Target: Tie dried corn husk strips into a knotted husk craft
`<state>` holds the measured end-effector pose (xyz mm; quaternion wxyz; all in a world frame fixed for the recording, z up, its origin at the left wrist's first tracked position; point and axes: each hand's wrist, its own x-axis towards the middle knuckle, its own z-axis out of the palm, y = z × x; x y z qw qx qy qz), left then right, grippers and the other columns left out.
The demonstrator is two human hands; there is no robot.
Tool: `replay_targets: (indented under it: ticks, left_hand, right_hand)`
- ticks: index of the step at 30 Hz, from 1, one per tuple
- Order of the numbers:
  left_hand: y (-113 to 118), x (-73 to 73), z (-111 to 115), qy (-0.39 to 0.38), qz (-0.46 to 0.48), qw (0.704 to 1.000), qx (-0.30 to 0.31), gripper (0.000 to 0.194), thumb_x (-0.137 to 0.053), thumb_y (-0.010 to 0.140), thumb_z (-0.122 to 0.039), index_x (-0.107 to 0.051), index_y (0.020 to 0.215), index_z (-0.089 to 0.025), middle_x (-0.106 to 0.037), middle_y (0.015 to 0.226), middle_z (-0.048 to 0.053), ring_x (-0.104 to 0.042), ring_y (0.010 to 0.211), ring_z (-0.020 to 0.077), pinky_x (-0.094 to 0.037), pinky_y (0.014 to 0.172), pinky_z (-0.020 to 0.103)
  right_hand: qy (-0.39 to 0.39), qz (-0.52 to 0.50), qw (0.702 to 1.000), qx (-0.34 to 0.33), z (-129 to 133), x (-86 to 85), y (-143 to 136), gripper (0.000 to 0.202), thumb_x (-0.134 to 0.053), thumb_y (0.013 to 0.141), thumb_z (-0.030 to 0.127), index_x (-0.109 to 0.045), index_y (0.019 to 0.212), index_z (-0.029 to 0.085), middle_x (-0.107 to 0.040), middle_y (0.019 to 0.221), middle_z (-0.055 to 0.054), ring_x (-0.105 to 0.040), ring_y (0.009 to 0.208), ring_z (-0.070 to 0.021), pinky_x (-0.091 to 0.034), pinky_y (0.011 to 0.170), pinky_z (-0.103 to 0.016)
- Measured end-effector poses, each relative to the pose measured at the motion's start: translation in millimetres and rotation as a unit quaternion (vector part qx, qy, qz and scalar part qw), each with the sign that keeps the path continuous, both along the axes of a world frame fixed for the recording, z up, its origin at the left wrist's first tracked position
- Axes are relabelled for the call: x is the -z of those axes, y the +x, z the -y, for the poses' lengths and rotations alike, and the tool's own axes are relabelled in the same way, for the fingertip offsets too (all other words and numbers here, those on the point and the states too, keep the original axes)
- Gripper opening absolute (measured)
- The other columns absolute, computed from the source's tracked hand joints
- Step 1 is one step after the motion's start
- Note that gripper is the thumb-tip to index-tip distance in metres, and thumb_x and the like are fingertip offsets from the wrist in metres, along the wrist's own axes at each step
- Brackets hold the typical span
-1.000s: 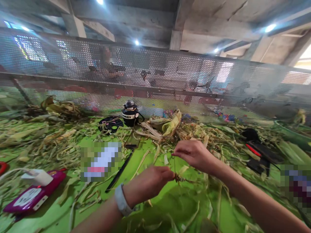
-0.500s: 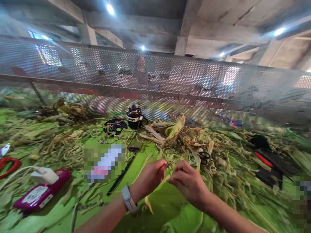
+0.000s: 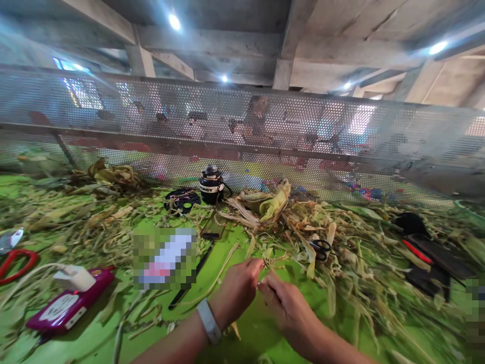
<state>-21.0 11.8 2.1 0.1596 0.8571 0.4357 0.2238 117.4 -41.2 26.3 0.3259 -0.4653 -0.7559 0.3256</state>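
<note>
My left hand (image 3: 242, 283), with a pale band on its wrist, is closed in a pinch above the green tabletop (image 3: 250, 328). Close by on the right, my right hand (image 3: 282, 301) is also closed, its fingertips almost touching the left ones. Between and just beyond them shows a small plaited-looking piece of corn husk (image 3: 270, 262), pinched by both hands; the fingers hide most of it. Dried husks (image 3: 275, 202) are heaped past the hands. Black-handled scissors (image 3: 321, 247) lie among husks to the right.
A black jar-shaped bottle (image 3: 211, 186) stands before a perforated metal screen (image 3: 170, 131), people seated behind it. At left lie a purple power bank (image 3: 70, 303) with a white plug, red-handled scissors (image 3: 18, 265) and a blurred-out phone-like item (image 3: 166, 258). A black stick (image 3: 191, 278) lies nearby.
Both hands have come closer together and moved slightly down. My right hand has turned and closed more tightly beside the left. Behind the screen, a standing person has shifted right.
</note>
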Motion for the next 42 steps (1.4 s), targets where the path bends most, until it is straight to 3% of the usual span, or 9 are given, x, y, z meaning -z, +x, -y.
replay_targets:
  ticks: [8, 12, 13, 19, 23, 27, 34, 38, 42]
  left_hand:
    - [-7, -20.9, 8, -0.007, -0.058, 0.982, 0.181, 0.025, -0.037, 0.088, -0.012, -0.061, 0.092, -0.019, -0.064, 0.08, 0.005, -0.055, 0.065, 0.0156, -0.039, 0.061, 0.025]
    - [-8, -36.1, 18, -0.074, 0.042, 0.949, 0.302, 0.024, -0.04, 0.09, -0.021, -0.06, 0.076, -0.019, -0.06, 0.07, 0.001, -0.053, 0.063, 0.0123, -0.038, 0.059, 0.021]
    - [-8, -37.2, 18, -0.107, 0.092, 0.946, 0.29, 0.027, -0.039, 0.091, -0.025, -0.058, 0.073, -0.018, -0.058, 0.067, 0.0, -0.052, 0.061, 0.0114, -0.039, 0.058, 0.02]
    - [-5, -23.3, 7, -0.249, 0.327, 0.907, 0.088, 0.027, -0.04, 0.09, -0.04, -0.053, 0.083, -0.017, -0.055, 0.062, -0.001, -0.051, 0.051, 0.0105, -0.042, 0.052, 0.021]
    - [-3, -17.3, 0, -0.247, 0.377, 0.892, 0.041, 0.027, -0.046, 0.086, -0.042, -0.053, 0.081, -0.017, -0.056, 0.06, -0.001, -0.051, 0.049, 0.0108, -0.044, 0.051, 0.022]
    - [-10, -19.4, -12, -0.213, 0.461, 0.86, -0.055, 0.026, -0.054, 0.079, -0.042, -0.057, 0.083, -0.016, -0.055, 0.06, -0.003, -0.051, 0.049, 0.0108, -0.043, 0.049, 0.022]
    - [-31, -22.3, -38, -0.191, 0.593, 0.758, -0.191, 0.032, -0.066, 0.066, -0.045, -0.058, 0.077, -0.016, -0.056, 0.06, -0.005, -0.049, 0.051, 0.009, -0.044, 0.051, 0.02]
    - [-28, -23.0, -34, -0.191, 0.575, 0.774, -0.185, 0.033, -0.066, 0.066, -0.047, -0.056, 0.075, -0.017, -0.056, 0.059, -0.005, -0.049, 0.049, 0.0094, -0.043, 0.049, 0.021]
    - [-13, -21.5, -17, -0.22, 0.506, 0.824, -0.125, 0.031, -0.06, 0.071, -0.047, -0.056, 0.078, -0.017, -0.057, 0.06, -0.004, -0.051, 0.046, 0.0099, -0.041, 0.046, 0.022]
  right_hand:
    - [-0.14, -0.088, 0.986, -0.039, -41, -40.5, 40, 0.038, -0.047, 0.086, 0.051, -0.043, 0.066, 0.018, -0.044, 0.056, 0.005, -0.032, 0.046, -0.0065, -0.024, 0.043, -0.019]
    - [-0.364, -0.242, 0.892, -0.118, -61, -29.7, 44, 0.033, -0.065, 0.076, 0.043, -0.045, 0.066, 0.017, -0.044, 0.049, 0.008, -0.024, 0.034, -0.0022, -0.014, 0.035, -0.017]
    - [-0.415, -0.285, 0.856, -0.117, -62, -22.1, 42, 0.031, -0.068, 0.073, 0.038, -0.046, 0.066, 0.017, -0.044, 0.048, 0.009, -0.023, 0.033, -0.0019, -0.013, 0.035, -0.017]
    - [-0.411, -0.371, 0.831, -0.043, -54, 16.1, 36, 0.029, -0.061, 0.067, 0.033, -0.038, 0.058, 0.019, -0.027, 0.044, 0.012, -0.013, 0.034, -0.0022, -0.012, 0.035, -0.017]
    - [-0.374, -0.418, 0.827, 0.018, -50, 13.2, 43, 0.026, -0.059, 0.071, 0.035, -0.041, 0.062, 0.018, -0.046, 0.052, 0.008, -0.013, 0.035, -0.0019, -0.008, 0.036, -0.017]
    - [-0.337, -0.43, 0.837, 0.028, -45, 0.3, 47, 0.025, -0.063, 0.076, 0.036, -0.048, 0.07, 0.016, -0.067, 0.082, -0.001, -0.014, 0.035, -0.0002, -0.008, 0.036, -0.019]
    - [-0.286, -0.278, 0.917, -0.012, -45, -5.7, 68, 0.035, -0.062, 0.076, 0.046, -0.047, 0.067, 0.016, -0.064, 0.086, -0.001, -0.018, 0.035, 0.0016, -0.012, 0.034, -0.017]
    - [-0.13, -0.053, 0.989, 0.054, -44, -1.0, 96, 0.029, -0.057, 0.08, 0.041, -0.054, 0.065, 0.016, -0.057, 0.068, 0.0, -0.043, 0.048, -0.007, -0.034, 0.045, -0.019]
    - [0.02, 0.056, 0.992, 0.113, -36, -9.3, 93, 0.012, -0.065, 0.073, 0.029, -0.061, 0.077, 0.019, -0.06, 0.09, -0.005, -0.053, 0.067, -0.0141, -0.044, 0.062, -0.028]
